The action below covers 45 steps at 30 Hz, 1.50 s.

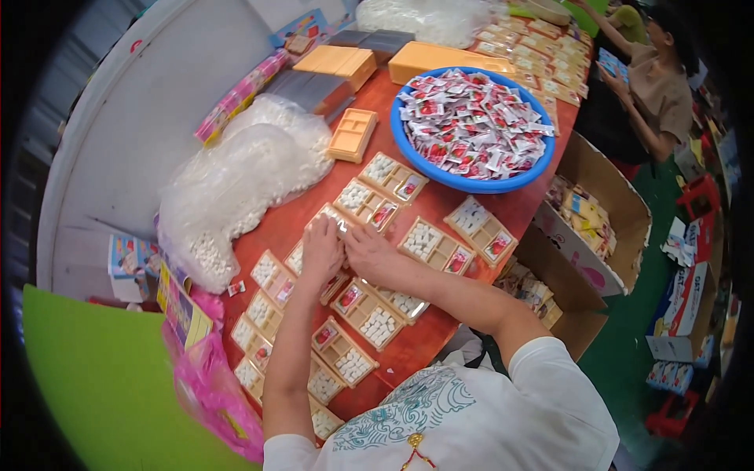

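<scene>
Tan compartment trays holding small white pieces and red-and-white sachets lie in rows on the red table. My left hand (323, 250) and my right hand (371, 254) meet over one tray (328, 212) mid-row, fingers bent down onto it. A shiny bit of clear plastic shows between the hands; most of this tray lies under them. Just beyond is a filled tray (367, 204) with a sachet in one compartment. Nearer to me, another filled tray (369, 312) sits below my right forearm. My left forearm crosses over several trays.
A blue basin (402, 149) heaped with sachets stands at the far right. Big clear bags of white pieces (243, 165) lie at the left, near an empty tan tray (353, 135) and stacked trays (338, 64). Cardboard boxes (628, 228) stand beside the table; another person (660, 98) works beyond.
</scene>
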Available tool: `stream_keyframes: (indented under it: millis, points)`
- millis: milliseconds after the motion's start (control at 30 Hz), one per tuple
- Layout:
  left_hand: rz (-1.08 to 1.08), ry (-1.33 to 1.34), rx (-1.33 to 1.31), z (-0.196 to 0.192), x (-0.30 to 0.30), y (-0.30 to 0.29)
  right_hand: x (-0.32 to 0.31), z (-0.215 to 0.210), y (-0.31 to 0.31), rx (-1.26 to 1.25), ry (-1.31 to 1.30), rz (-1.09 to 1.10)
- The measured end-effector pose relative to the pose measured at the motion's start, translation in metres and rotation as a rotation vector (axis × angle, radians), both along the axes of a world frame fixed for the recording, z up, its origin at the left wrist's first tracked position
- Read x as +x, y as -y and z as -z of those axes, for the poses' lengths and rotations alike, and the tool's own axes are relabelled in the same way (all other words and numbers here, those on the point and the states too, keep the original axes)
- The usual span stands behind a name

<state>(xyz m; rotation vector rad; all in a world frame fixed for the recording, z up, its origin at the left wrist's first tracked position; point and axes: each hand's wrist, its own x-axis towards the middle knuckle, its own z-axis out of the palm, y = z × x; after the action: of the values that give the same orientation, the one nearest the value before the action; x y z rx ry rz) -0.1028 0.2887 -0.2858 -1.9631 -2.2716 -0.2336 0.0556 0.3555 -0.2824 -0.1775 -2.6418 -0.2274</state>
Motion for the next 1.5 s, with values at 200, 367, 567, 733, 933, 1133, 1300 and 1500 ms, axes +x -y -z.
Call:
stream_keyframes:
  millis: [200, 367, 567, 733, 933, 1133, 1300, 1500]
  points:
    - [-0.038, 0.575, 0.058, 0.015, -0.018, -0.009, -0.008, 0.004, 0.006, -0.088, 0.016, 0.031]
    - [-0.112, 0.328, 0.15, 0.029, -0.01, 0.0, -0.013, -0.023, -0.011, -0.536, 0.159, 0.052]
    - [-0.344, 0.113, -0.147, 0.02, 0.03, -0.006, -0.028, -0.014, -0.052, -0.512, -0.1, 0.087]
    - [-0.433, 0.148, -0.337, 0.008, 0.043, -0.015, -0.064, 0.011, -0.07, -0.283, -0.186, 0.131]
    - [-0.438, 0.141, -0.268, 0.01, 0.047, -0.018, -0.081, 0.034, -0.083, -0.398, 0.03, 0.163]
    - [-0.48, 0.141, -0.244, 0.012, 0.048, -0.018, -0.078, 0.03, -0.079, -0.4, 0.01, 0.132]
    - [-0.499, 0.202, -0.206, 0.003, 0.044, -0.011, -0.091, 0.037, -0.075, -0.382, 0.032, 0.142]
    - [-0.471, 0.283, -0.233, -0.006, 0.049, -0.012, -0.082, 0.024, -0.082, -0.425, 0.234, 0.196]
